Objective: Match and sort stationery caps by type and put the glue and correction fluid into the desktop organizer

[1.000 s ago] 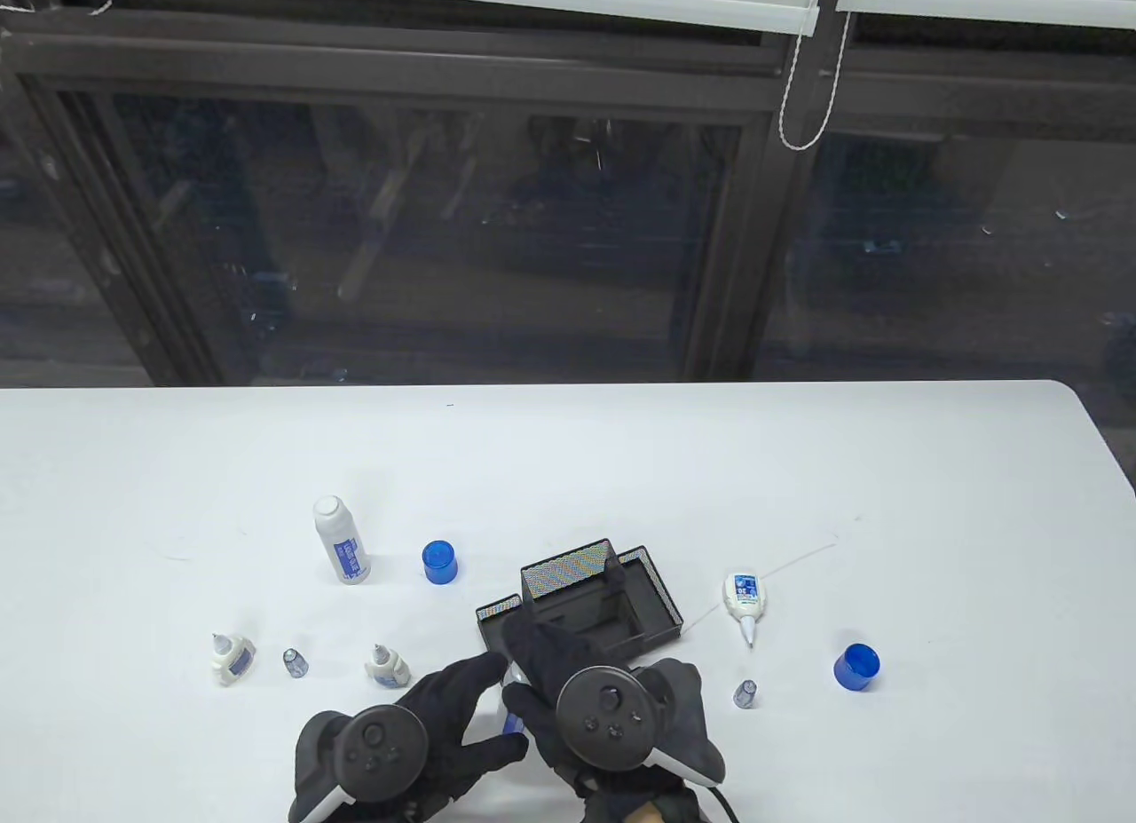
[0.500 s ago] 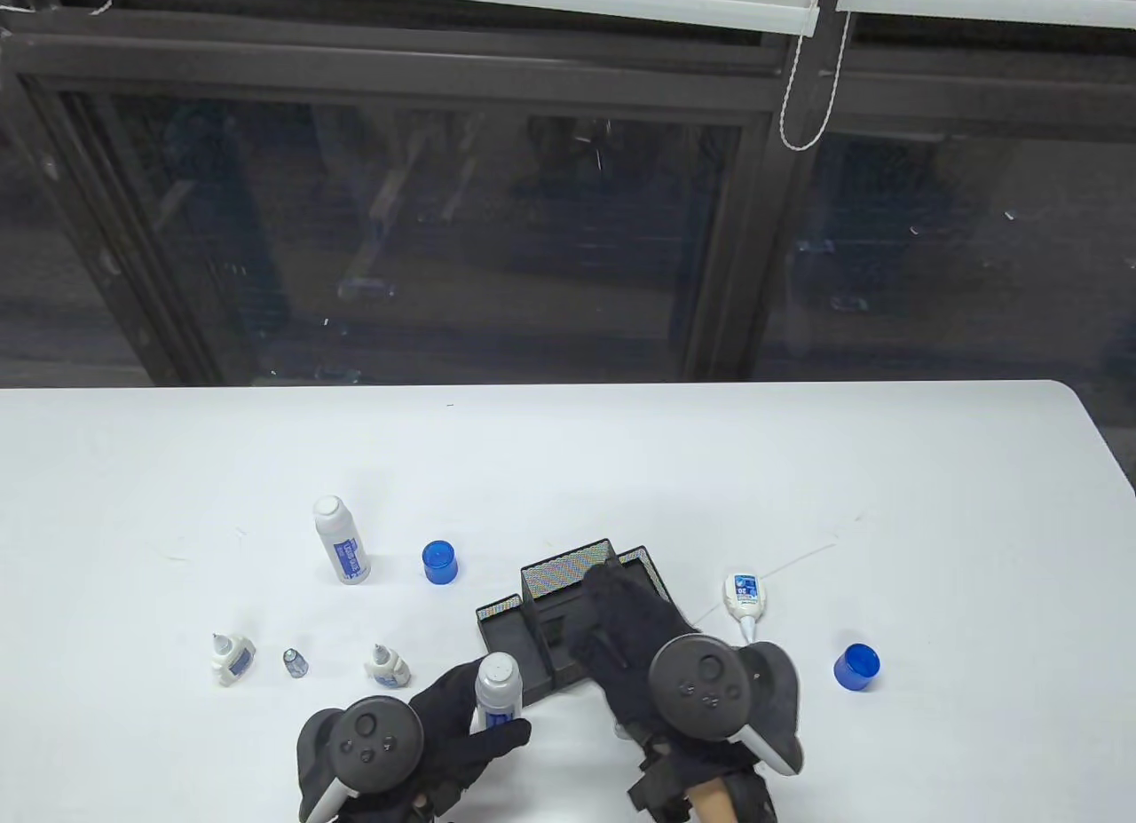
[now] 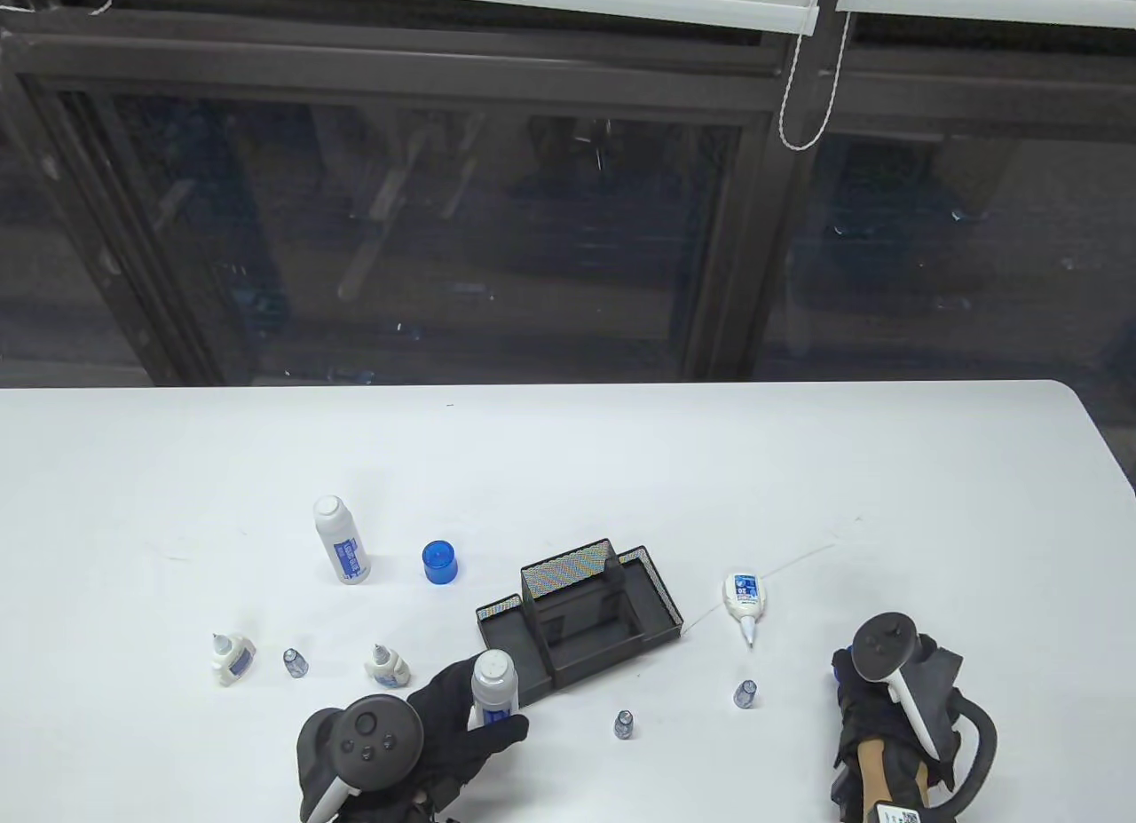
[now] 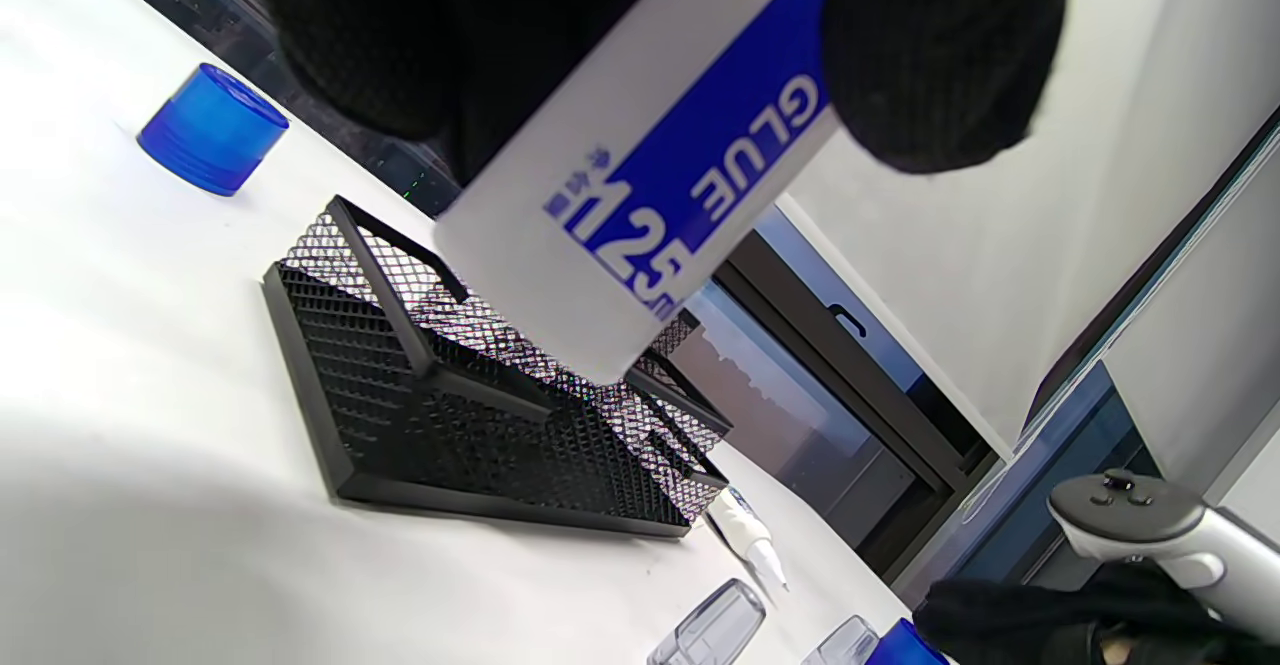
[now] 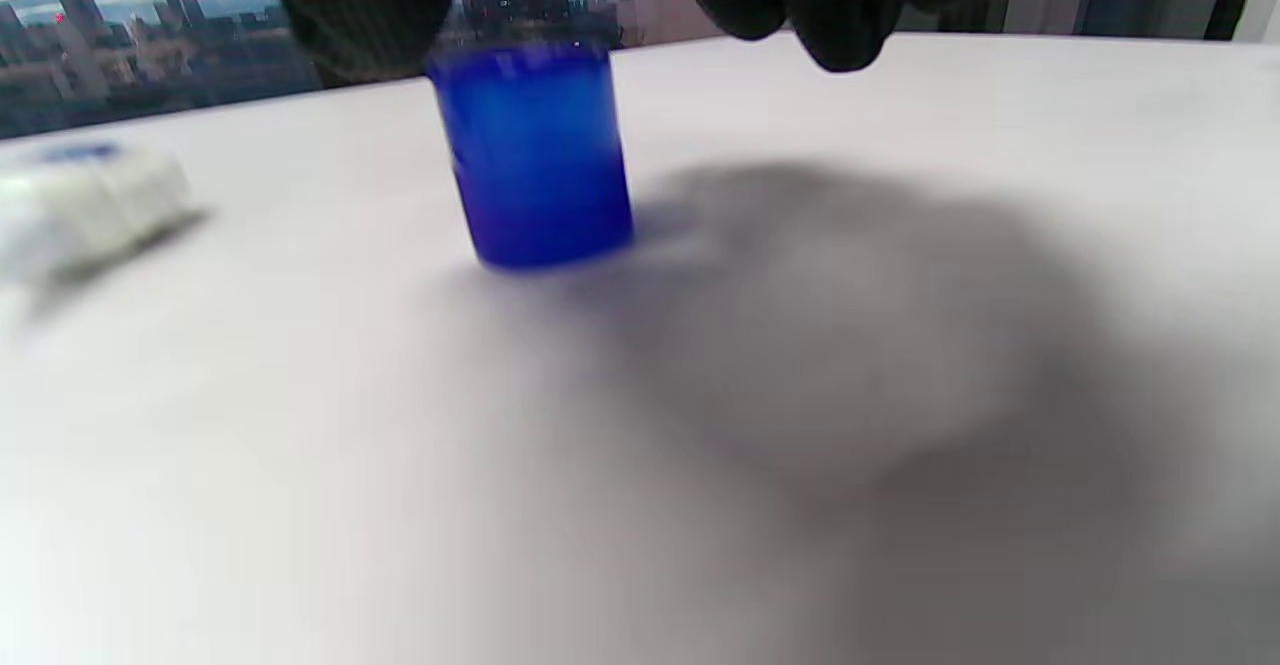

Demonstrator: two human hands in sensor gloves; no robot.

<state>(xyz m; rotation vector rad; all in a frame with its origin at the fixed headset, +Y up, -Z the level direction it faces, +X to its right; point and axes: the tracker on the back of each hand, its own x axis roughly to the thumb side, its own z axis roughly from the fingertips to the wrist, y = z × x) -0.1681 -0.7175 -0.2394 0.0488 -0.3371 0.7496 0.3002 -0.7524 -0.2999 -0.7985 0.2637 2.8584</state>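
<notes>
Near the front edge of the surface point(image 3: 568, 450), our left grip point(image 3: 417, 734) curls round the body of an uncapped glue bottle point(image 3: 491, 688), thumb on one side and fingers on the other, holding it upright just in front of the mesh organizer point(image 3: 581, 619). The bottle looks like a stiff, smooth plastic cylinder, light enough for one hand; we judge the printed midsection the safest hold, since the open top could smear and a hard squeeze might push glue out. Toward the front right corner, our right grip point(image 3: 874, 708) hangs over the blue cap point(image 5: 530, 150), which stands on the surface; the fingertips point(image 5: 830, 15) sit just above it, and we cannot tell whether they touch or pinch it. The cap is small, rigid and likely slick, so we would take it by its side wall from above, thumb opposite two fingers. A second glue bottle point(image 3: 340, 539) and blue cap point(image 3: 441, 561) stand behind the organizer's left end, with the correction fluid bottles point(image 3: 232, 659) further left.
</notes>
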